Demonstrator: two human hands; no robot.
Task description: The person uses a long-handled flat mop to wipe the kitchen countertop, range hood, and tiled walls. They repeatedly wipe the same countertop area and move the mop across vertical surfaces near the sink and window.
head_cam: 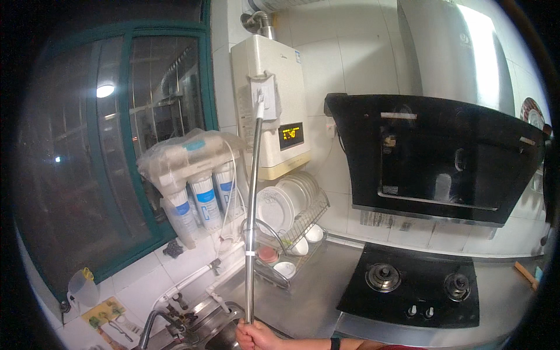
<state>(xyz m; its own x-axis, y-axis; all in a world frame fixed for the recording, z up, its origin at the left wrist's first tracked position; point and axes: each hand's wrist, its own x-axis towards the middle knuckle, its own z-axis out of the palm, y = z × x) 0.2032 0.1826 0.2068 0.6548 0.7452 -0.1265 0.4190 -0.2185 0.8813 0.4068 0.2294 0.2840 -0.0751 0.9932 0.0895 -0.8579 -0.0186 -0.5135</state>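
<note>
My right hand (256,336) grips the lower end of a long metal pole (250,227) above the sink. At the pole's top is a flat mop head (265,98) with a grey cloth edge, held up against the front of a cream wall-mounted gas water heater (288,92). The heater has a lit display (291,135) at its lower right. A black band circles my right wrist. My left hand is out of view.
A dish rack (306,218) with plates and bowls stands behind the pole. A plastic-wrapped water filter (203,192) hangs left. A faucet (153,326) rises over the sink (223,337). To the right are a range hood (437,166) and a gas stove (415,302).
</note>
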